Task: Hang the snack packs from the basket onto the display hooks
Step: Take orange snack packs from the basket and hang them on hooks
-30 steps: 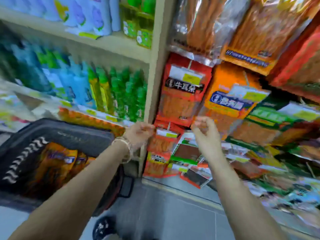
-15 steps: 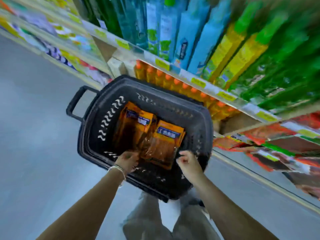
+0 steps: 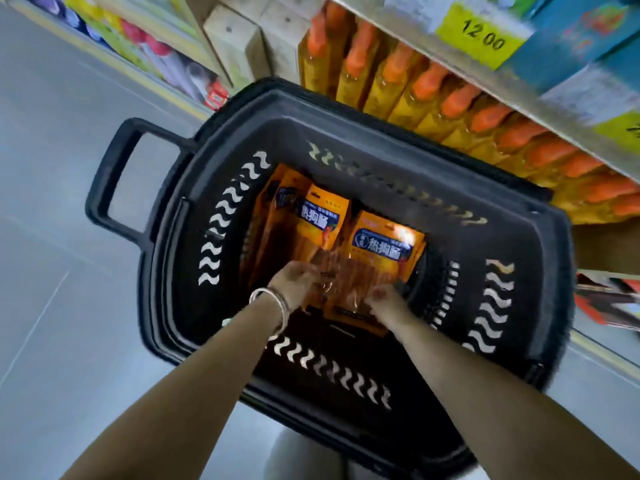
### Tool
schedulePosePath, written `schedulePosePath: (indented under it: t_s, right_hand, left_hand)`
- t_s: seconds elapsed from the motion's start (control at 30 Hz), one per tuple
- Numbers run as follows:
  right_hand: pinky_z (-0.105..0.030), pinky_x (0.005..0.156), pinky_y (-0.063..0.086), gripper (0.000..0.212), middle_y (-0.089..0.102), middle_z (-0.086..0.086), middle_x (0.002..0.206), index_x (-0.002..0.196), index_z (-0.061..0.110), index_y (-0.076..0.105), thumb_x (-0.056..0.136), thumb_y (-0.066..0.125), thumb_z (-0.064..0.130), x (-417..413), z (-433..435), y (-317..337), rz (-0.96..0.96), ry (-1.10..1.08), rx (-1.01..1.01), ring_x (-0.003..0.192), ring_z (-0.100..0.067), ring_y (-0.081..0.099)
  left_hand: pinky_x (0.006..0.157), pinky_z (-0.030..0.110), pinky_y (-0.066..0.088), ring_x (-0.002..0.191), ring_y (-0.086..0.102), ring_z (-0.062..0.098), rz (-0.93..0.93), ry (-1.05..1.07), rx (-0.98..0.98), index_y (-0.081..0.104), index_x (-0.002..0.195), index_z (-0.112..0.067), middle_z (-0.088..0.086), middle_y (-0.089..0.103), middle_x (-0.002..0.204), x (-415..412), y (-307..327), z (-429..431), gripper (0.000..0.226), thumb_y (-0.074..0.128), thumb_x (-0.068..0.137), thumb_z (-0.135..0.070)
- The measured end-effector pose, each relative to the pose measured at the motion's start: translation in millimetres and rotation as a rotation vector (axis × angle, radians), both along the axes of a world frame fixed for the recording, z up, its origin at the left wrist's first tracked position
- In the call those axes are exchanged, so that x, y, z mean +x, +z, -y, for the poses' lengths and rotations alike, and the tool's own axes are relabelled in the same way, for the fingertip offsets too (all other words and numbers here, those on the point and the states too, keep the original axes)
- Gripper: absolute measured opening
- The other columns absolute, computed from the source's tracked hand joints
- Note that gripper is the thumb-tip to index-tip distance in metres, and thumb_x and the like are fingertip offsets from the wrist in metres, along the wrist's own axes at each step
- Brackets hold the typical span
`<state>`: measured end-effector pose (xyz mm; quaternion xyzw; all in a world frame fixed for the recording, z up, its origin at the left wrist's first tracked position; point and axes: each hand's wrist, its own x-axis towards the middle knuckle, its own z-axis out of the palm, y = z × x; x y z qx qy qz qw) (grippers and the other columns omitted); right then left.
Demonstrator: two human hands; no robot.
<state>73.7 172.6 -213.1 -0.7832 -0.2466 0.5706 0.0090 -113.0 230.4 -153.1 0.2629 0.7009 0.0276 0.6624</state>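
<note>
You reach both arms down into the black basket [image 3: 540, 289], which stands on the grey floor [image 3: 52, 237] just beside the bottom shelf. Your left grip [image 3: 298, 282], silver bangle [image 3: 273, 306] at the wrist, is clenched on the left edge of the front snack pack [image 3: 377, 251], at its clear lower part. Your right grip [image 3: 384, 299] grasps the same pack along its lower right edge, fingers curled over it. That pack lies inside the basket, label end pointing away from you, partly overlapping a stack of matching orange packs [image 3: 291, 216] to its left; motion blur hides how many. The basket's handle [image 3: 104, 188] sticks out to your left. Behind the basket, a row of orange-capped bottles [image 3: 460, 102] fills the shelf under a yellow price tag [image 3: 481, 32] reading 12.00.
</note>
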Motion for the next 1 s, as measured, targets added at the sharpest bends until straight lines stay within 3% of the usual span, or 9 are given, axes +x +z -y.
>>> schedulePosePath:
  t_s: [0.1, 0.23, 0.3, 0.43, 0.6, 0.73, 0.8, 0.93, 1.0]
  right_hand:
    - [-0.032, 0.076, 0.042, 0.020, 0.055, -0.002, 0.080, 0.075, 0.024, 0.049, 0.092, 0.055, 0.015, 4.5, -10.0, -32.0, 0.005, -0.036, -0.040, 0.083, -0.024, 0.056]
    - [-0.036, 0.074, 0.047, 0.010, 0.058, -0.007, 0.083, 0.082, 0.018, 0.054, 0.091, 0.060, 0.018, 9.4, -20.1, -66.1, 0.030, -0.115, -0.016, 0.077, -0.024, 0.058]
    - [-0.033, 0.072, 0.048, 0.016, 0.061, -0.006, 0.087, 0.079, 0.020, 0.054, 0.089, 0.064, 0.028, 6.3, -25.9, -73.9, 0.027, -0.144, 0.015, 0.075, -0.022, 0.060]
    - [-0.019, 0.062, 0.036, 0.035, 0.054, 0.019, 0.088, 0.104, 0.030, 0.055, 0.080, 0.065, 0.054, -19.4, -42.9, -72.1, -0.081, -0.146, 0.106, 0.078, 0.002, 0.051]
    - [-0.023, 0.077, 0.039, 0.060, 0.054, 0.009, 0.113, 0.134, 0.019, 0.048, 0.087, 0.058, 0.053, -55.7, -64.3, -67.4, -0.177, -0.089, 0.158, 0.096, -0.007, 0.051]
    - [-0.040, 0.101, 0.043, 0.052, 0.047, -0.003, 0.140, 0.142, 0.018, 0.039, 0.097, 0.048, 0.041, -62.2, -64.4, -66.9, -0.172, -0.270, 0.090, 0.122, -0.023, 0.051]
    - [-0.038, 0.093, 0.049, 0.046, 0.051, 0.001, 0.130, 0.140, 0.020, 0.040, 0.098, 0.047, 0.036, -57.0, -55.8, -63.3, -0.208, -0.464, 0.055, 0.114, -0.022, 0.056]
    - [-0.036, 0.079, 0.048, 0.032, 0.061, -0.004, 0.115, 0.127, 0.018, 0.054, 0.098, 0.046, 0.029, -22.7, -29.7, -52.5, -0.216, -0.701, 0.064, 0.101, -0.024, 0.059]
    - [-0.032, 0.067, 0.049, 0.025, 0.065, -0.004, 0.100, 0.113, 0.013, 0.060, 0.097, 0.047, 0.026, -3.7, -16.7, -44.5, -0.354, -0.835, 0.052, 0.086, -0.022, 0.063]
  left_hand:
    - [0.101, 0.042, 0.044, 0.112, 0.058, 0.029, -0.090, -0.058, -0.071, 0.057, 0.118, -0.011, 0.014, 0.062, 0.121, -3.0, -41.4, -7.2, 0.028, 0.052, 0.094, -0.025]
    - [0.062, 0.025, 0.048, 0.081, 0.060, 0.025, -0.100, 0.035, -0.084, 0.057, 0.117, -0.002, 0.015, 0.063, 0.101, -6.3, -74.9, -6.3, 0.026, 0.051, 0.095, -0.015]
    - [0.059, 0.024, 0.046, 0.072, 0.061, 0.020, -0.079, 0.106, -0.085, 0.057, 0.111, -0.004, 0.014, 0.063, 0.090, -6.7, -82.3, -8.0, 0.019, 0.049, 0.095, -0.012]
    - [0.046, 0.013, 0.044, 0.063, 0.055, 0.008, -0.077, 0.203, -0.056, 0.055, 0.101, -0.015, 0.000, 0.059, 0.080, -6.5, -83.6, -15.6, 0.013, 0.043, 0.096, -0.013]
    - [0.055, 0.020, 0.041, 0.070, 0.059, 0.007, -0.060, 0.183, -0.024, 0.055, 0.101, -0.020, -0.001, 0.063, 0.090, -10.1, -78.8, -20.2, 0.014, 0.042, 0.096, -0.019]
    - [0.071, 0.027, 0.049, 0.085, 0.062, 0.016, -0.081, 0.158, 0.003, 0.056, 0.105, -0.018, 0.006, 0.063, 0.106, -12.1, -76.9, -18.7, 0.014, 0.047, 0.094, -0.017]
    - [0.079, 0.024, 0.045, 0.093, 0.058, 0.015, -0.096, 0.111, 0.080, 0.055, 0.118, -0.020, 0.001, 0.061, 0.110, -11.9, -74.2, -17.0, 0.026, 0.053, 0.092, -0.020]
    - [0.072, 0.010, 0.039, 0.088, 0.052, 0.003, -0.085, -0.004, 0.223, 0.044, 0.135, -0.025, -0.013, 0.048, 0.105, -3.2, -65.5, -16.3, 0.047, 0.058, 0.090, -0.033]
    - [0.082, 0.018, 0.036, 0.100, 0.049, 0.006, -0.064, -0.128, 0.221, 0.040, 0.139, -0.026, -0.013, 0.045, 0.108, -0.2, -66.0, -12.8, 0.055, 0.057, 0.089, -0.042]
